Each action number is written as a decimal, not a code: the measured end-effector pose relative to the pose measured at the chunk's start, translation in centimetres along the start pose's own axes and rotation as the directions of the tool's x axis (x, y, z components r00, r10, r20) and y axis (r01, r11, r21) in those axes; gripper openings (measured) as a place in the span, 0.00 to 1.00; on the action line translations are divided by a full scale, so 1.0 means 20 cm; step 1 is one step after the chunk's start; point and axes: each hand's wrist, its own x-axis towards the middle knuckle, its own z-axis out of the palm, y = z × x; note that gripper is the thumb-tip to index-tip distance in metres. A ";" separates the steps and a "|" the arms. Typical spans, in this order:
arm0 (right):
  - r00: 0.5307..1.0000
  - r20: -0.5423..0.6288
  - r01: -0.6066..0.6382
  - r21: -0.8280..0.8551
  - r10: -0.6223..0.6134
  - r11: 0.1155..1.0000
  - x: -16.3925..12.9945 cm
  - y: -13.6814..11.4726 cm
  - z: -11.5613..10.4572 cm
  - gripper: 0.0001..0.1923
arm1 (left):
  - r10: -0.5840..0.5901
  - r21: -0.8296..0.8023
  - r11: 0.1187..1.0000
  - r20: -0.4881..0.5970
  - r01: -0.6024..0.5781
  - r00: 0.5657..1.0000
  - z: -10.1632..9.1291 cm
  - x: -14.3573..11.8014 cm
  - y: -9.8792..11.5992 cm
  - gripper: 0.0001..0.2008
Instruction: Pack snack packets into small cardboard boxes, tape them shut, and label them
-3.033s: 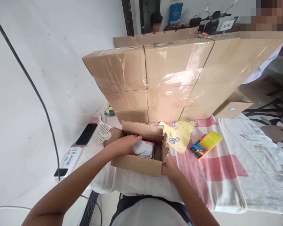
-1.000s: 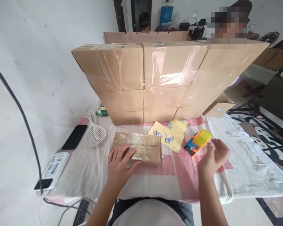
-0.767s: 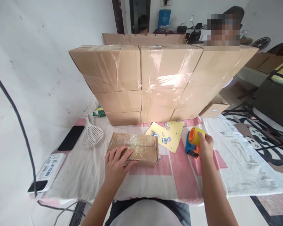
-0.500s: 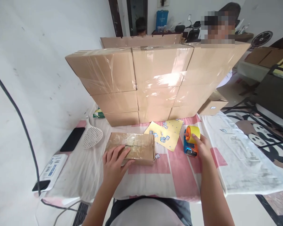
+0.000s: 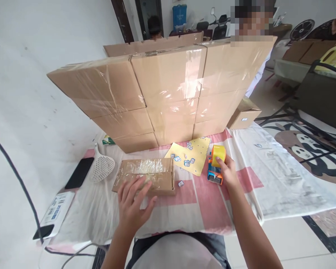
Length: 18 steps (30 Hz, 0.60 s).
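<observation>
Currently at the sealing step, by judgement: small cardboard box (image 5: 145,175) flaps down, old clear tape across the lid, lying near the front edge of the tabletop (image 5: 207,209), left of centre. Left hand (image 5: 133,203) laid flat on the box's near edge, fingers (image 5: 128,188) spread and extended, pressing rather than gripping; nothing enclosed in the palm. Right hand (image 5: 226,173) curled round the tape dispenser (image 5: 216,164), orange-and-blue body with yellow roll, fingertips on top of the roll, thumb side hidden. Closed grip on the dispenser, though whether lifted clear of the tablecloth or resting on it cannot be told. Dispenser just right of the yellow sticker sheet (image 5: 189,158), well apart from the box.

Next move, as judged: carry dispenser leftward over the sticker sheet to the box's right end, set tape edge on the seam, draw along the lid while the flat hand holds flaps shut. Calls for a firm hold-down and a clear path, left fingers off the seam line.

Also noted: white slotted scoop (image 5: 100,166) and black phone (image 5: 78,178) toward the left edge; loose sticker (image 5: 180,183) just right of the box; wall of taped cartons (image 5: 156,93) along the far edge.
</observation>
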 end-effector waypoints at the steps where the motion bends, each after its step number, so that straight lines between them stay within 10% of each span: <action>1: 1.000 0.004 0.015 0.041 -0.015 0.999 0.00 0.01 0.01 0.18 | 0.029 -0.057 0.998 -0.050 -0.032 0.998 0.01 -0.01 0.06 0.13; 4: 0.998 0.012 0.063 0.141 -0.066 0.988 -0.01 0.04 0.04 0.17 | 0.105 -0.365 0.923 -0.069 -0.123 0.992 0.10 -0.05 0.28 0.10; 7: 0.997 0.001 0.076 0.181 -0.077 0.981 -0.03 0.06 0.07 0.18 | 0.020 -0.662 0.719 0.326 0.212 0.945 0.27 -0.05 0.49 0.16; 9: 0.996 -0.005 0.083 0.163 -0.084 0.983 -0.05 0.05 0.10 0.20 | -0.093 -0.619 0.493 0.662 0.612 0.744 0.40 -0.01 0.58 0.24; 12: 0.993 -0.003 0.121 0.101 -0.121 0.988 -0.08 0.03 0.13 0.21 | -0.160 -0.442 0.159 0.871 0.883 0.464 0.55 0.11 0.62 0.33; 15: 0.988 0.048 0.147 0.054 -0.150 0.988 -0.11 0.01 0.14 0.22 | -0.087 -0.323 -0.025 0.943 0.946 0.320 0.65 0.24 0.58 0.33; 18: 0.977 0.124 0.172 0.009 -0.172 0.985 -0.12 0.00 0.13 0.23 | -0.055 -0.284 -0.072 0.958 0.956 0.281 0.69 0.33 0.56 0.30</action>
